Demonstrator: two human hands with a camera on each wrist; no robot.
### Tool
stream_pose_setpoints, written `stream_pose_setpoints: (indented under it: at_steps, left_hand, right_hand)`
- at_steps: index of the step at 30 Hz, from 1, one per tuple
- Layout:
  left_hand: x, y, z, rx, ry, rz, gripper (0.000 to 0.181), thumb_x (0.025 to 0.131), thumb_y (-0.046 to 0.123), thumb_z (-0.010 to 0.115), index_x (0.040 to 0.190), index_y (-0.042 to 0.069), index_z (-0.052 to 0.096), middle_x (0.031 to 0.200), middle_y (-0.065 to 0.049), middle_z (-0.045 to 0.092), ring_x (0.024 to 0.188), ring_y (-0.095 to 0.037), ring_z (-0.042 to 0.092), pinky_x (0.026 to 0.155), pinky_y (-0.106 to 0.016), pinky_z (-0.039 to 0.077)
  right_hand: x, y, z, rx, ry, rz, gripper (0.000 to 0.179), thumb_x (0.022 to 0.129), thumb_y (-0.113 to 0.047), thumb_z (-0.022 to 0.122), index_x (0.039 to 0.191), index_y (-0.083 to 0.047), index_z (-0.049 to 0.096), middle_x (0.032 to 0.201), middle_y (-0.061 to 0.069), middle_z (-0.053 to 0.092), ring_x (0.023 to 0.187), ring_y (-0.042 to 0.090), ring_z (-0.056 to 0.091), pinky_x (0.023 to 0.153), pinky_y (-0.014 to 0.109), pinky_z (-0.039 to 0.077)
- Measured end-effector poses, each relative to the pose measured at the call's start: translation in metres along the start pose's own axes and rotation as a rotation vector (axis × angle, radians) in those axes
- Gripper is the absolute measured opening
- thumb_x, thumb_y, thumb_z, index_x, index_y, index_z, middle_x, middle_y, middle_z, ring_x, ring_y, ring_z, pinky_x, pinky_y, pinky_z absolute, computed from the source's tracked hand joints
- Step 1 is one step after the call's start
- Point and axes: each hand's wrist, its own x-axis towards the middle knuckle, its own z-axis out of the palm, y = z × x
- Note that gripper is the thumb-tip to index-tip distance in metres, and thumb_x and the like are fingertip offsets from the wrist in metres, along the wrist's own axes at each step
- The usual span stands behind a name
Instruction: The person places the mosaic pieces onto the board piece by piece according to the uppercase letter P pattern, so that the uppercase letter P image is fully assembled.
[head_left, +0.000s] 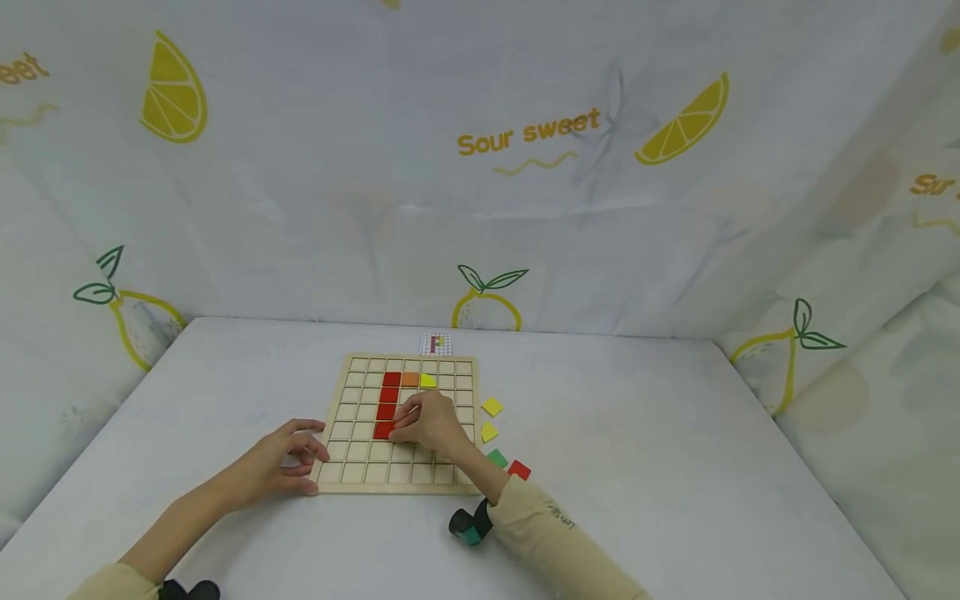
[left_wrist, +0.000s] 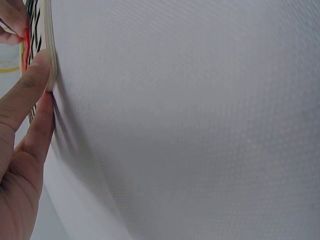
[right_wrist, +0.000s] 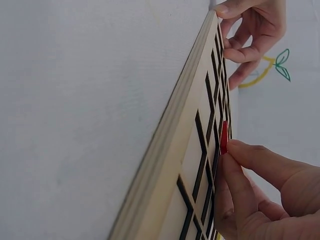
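left hand [head_left: 277, 464]: fingers [left_wrist: 39, 131] bent, gripping | right hand [head_left: 432, 423]: fingers pinching

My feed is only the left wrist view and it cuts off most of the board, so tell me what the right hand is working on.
Observer: The right hand pinches a red tile, the nearest in a column of four on the board.
Operator: Tell me what sits beside the column's far end.
Observer: To its right, in the same row, come an orange tile and then a yellow tile with a curved edge.
Operator: Report the loose tiles.
Observer: Four show on the table to the right of the board: two yellow pieces, a green piece and a red piece.
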Motion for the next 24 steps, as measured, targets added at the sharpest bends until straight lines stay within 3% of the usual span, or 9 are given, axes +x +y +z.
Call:
stream_pose_setpoints:
  at_steps: [9,14,17,21,24]
  left_hand:
    - [0.001,0.001,0.001,0.003,-0.001,0.007,0.031,0.075,0.010,0.081,0.099,0.001,0.064,0.132,-0.030,0.039,0.088,-0.005,0.051,0.076,-0.023,0.056]
    - [0.002,0.001,0.000,0.005,-0.003,0.000,0.046,0.075,0.011,0.081,0.111,-0.007,0.059,0.126,-0.025,0.046,0.088,-0.004,0.052,0.077,-0.023,0.056]
    - [0.003,0.000,0.000,0.009,0.000,0.004,0.054,0.075,0.011,0.081,0.117,-0.012,0.055,0.121,-0.022,0.049,0.088,-0.004,0.052,0.077,-0.024,0.056]
    - [0.002,0.000,0.000,0.017,-0.003,0.002,0.040,0.076,0.011,0.080,0.107,-0.005,0.062,0.128,-0.025,0.043,0.088,-0.003,0.051,0.077,-0.024,0.056]
    - [0.001,0.001,0.000,0.024,-0.003,-0.008,0.032,0.076,0.011,0.080,0.101,0.001,0.064,0.132,-0.028,0.039,0.088,-0.004,0.050,0.077,-0.024,0.056]
  right_hand:
    - [-0.002,0.000,-0.002,0.029,-0.008,0.004,0.015,0.074,-0.003,0.082,0.083,0.000,0.070,0.071,0.005,0.070,0.064,0.009,0.063,0.066,0.019,0.052]
    - [-0.006,0.001,-0.015,0.135,-0.023,0.039,0.017,0.076,-0.002,0.080,0.089,0.002,0.070,0.076,0.007,0.069,0.068,0.010,0.062,0.063,0.020,0.052]
    - [-0.009,0.002,-0.027,0.234,-0.042,0.076,0.021,0.079,-0.002,0.077,0.097,0.005,0.068,0.084,0.011,0.069,0.072,0.012,0.063,0.068,0.024,0.057]
    - [-0.015,0.008,-0.047,0.333,-0.071,0.134,0.028,0.084,-0.002,0.072,0.110,0.006,0.064,0.102,0.016,0.067,0.081,0.016,0.066,0.075,0.033,0.059]
    - [-0.020,0.013,-0.065,0.327,-0.074,0.171,0.030,0.087,-0.003,0.070,0.115,0.005,0.062,0.110,0.017,0.065,0.087,0.016,0.066,0.078,0.034,0.059]
